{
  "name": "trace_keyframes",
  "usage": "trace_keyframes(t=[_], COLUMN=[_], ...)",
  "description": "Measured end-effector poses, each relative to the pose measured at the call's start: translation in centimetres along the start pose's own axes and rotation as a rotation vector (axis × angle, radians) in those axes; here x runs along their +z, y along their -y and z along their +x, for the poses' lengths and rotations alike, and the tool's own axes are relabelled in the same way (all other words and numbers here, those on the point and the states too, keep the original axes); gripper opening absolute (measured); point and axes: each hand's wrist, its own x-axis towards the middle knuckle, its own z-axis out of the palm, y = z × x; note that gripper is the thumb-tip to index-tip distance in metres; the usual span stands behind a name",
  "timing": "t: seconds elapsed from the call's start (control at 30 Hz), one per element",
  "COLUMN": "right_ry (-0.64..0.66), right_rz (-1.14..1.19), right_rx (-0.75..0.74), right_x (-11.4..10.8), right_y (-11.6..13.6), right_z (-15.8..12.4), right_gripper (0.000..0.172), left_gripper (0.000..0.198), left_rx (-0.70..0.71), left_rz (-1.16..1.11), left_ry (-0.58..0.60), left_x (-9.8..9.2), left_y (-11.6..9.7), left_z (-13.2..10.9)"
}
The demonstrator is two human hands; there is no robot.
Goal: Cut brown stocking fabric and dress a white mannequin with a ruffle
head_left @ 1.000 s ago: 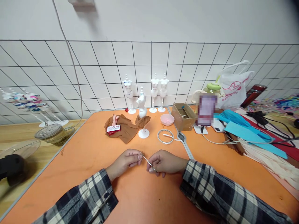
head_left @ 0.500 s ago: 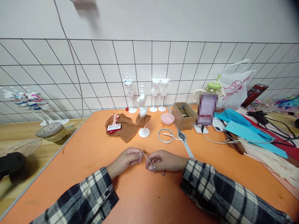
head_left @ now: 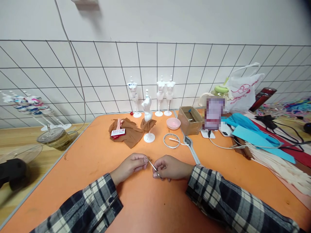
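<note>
Both hands rest on the orange table point(head_left: 102, 155) near its front middle. My right hand point(head_left: 171, 167) is closed around a thin metal tool point(head_left: 152, 165) like small scissors or tweezers, whose tip points up and left. My left hand point(head_left: 132, 165) is pinched at that tip, on a tiny brown scrap I can barely make out. Behind the hands stands a white doll mannequin point(head_left: 147, 108) with brown fabric round its base, beside a heap of brown stockings point(head_left: 128, 132) bearing a red label.
Three more white mannequins point(head_left: 160, 94) line the wire grid wall. A pink bowl point(head_left: 173, 123), white wire coil point(head_left: 171, 140), cardboard box point(head_left: 190, 120), phone on a stand, plastic bag, blue fabric and cables crowd the right. A glass jar point(head_left: 57, 138) sits left.
Hardly anything moved. The hands shifted slightly and the tool's tip stays at the left fingertips; the small brown scrap seen there half a second ago is now mostly hidden.
</note>
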Motion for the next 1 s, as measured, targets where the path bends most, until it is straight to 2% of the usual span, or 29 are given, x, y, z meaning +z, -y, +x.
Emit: trace_keyframes(t=[0.2, 0.5, 0.8, 1.0], right_ry=[0.010, -0.047, -0.010, -0.030], right_rz=[0.010, -0.026, 0.028, 0.003], right_rx=[-0.036, -0.010, -0.026, 0.006], right_x=[0.04, 0.37, 0.15, 0.19], right_y=[-0.19, -0.12, -0.47, -0.23], right_z=[0.06, -0.08, 0.22, 0.11], right_gripper=[0.036, 0.035, 0.035, 0.032], left_gripper=[0.039, 0.039, 0.039, 0.039], left_rx=[-0.022, -0.028, -0.025, -0.005], left_rz=[0.007, 0.006, 0.043, 0.052], left_ry=[0.013, 0.009, 0.004, 0.033], left_x=[0.08, 0.24, 0.06, -0.06], left_y=[-0.29, -0.64, -0.37, -0.42], left_z=[-0.02, -0.09, -0.02, -0.11])
